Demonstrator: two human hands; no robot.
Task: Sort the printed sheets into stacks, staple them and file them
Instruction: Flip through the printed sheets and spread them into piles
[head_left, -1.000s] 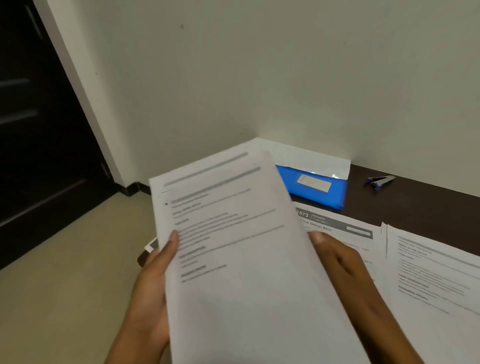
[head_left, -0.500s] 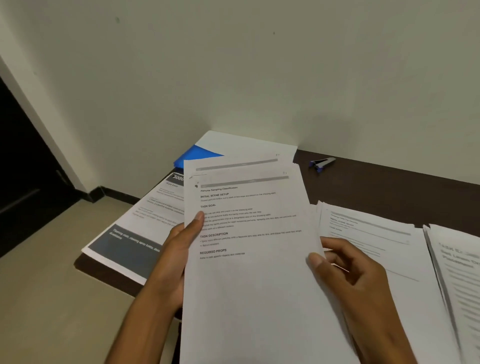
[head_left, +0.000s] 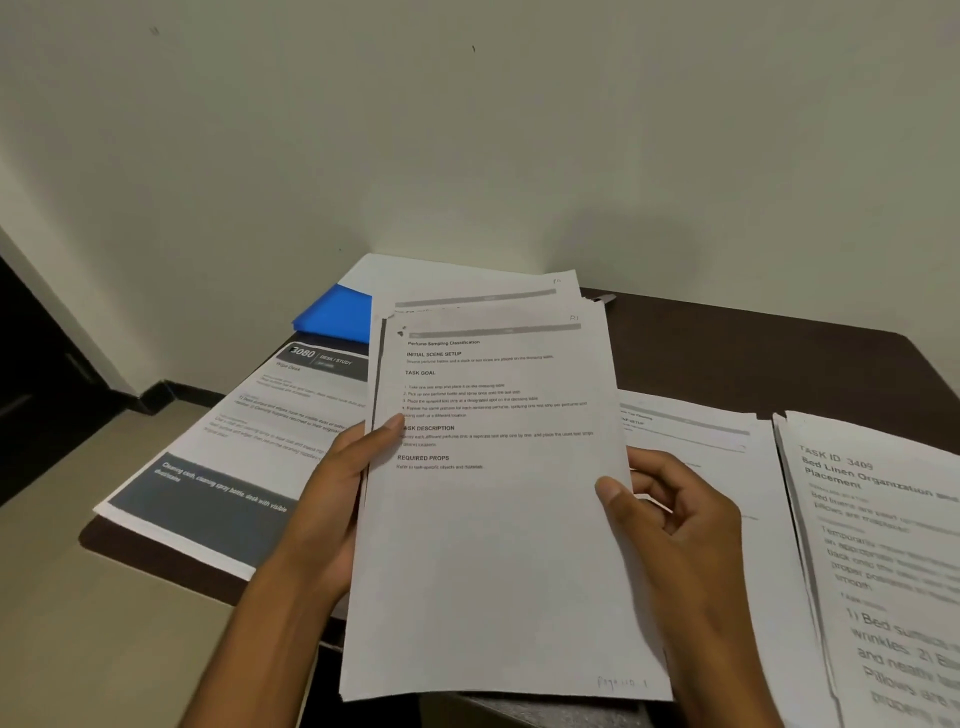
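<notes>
1. Grip. My left hand (head_left: 332, 499) pinches the left edge of the held sheaf of white printed sheets (head_left: 493, 519), thumb on the face at 9 o'clock, fingers hidden behind. My right hand (head_left: 680, 525) clamps the right edge at 3 o'clock, thumb on top, fingers curled beneath. The sheaf is held above the near edge of the dark brown wooden desk (head_left: 753, 353), tilted toward me.

2. Sheaf. The top sheet is headed "Perfume Sampling Classification"; a second sheet juts out at 12 o'clock, so the edges are not squared.

3. Destinations. On the desk lie a sheet with a grey banner marked "3080" (head_left: 249, 447) at 9 o'clock, a white stack with a grey header bar (head_left: 696, 441) at 2 o'clock just behind my right hand, and a stack headed "Bed Linen Organization" (head_left: 883, 545) at 3 o'clock. A blue plastic folder (head_left: 335, 314) lies at 11 o'clock.

4. Technique, as I judge it. I read the heading first, match it to a stack, then free the top sheet with the right thumb while the left pinch holds the rest. The 2 o'clock stack looks similar in layout; I would confirm its title before laying anything on it, and keep stacks apart.
</notes>
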